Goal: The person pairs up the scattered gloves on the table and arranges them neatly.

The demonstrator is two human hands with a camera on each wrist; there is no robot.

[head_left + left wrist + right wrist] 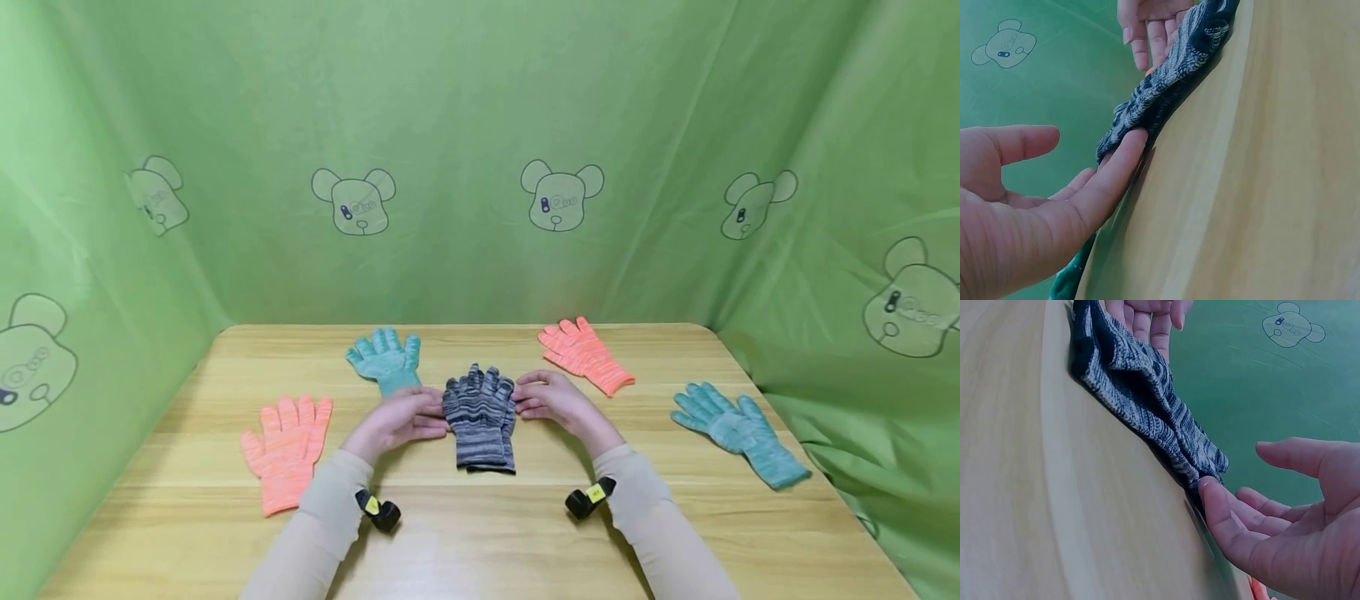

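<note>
Two dark grey-and-white striped knit gloves (480, 417) lie one over the other at the middle of the table, fingers pointing away from me and cuffs towards me. My left hand (408, 417) touches their left edge with its fingertips; in the left wrist view the thumb of this hand (1029, 194) stands well apart from the knit. On the opposite side my right hand (555, 402) has its fingertips against the right edge. The right wrist view shows that hand (1297, 519) with the thumb raised and a fingertip at the underside of the gloves (1147, 400).
An orange glove (288, 450) lies at the left and another orange glove (585, 354) at the back right. One teal glove (386, 358) is behind my left hand, its cuff partly hidden; a second teal glove (738, 429) lies far right. Green curtains (465, 108) surround the wooden table (480, 542).
</note>
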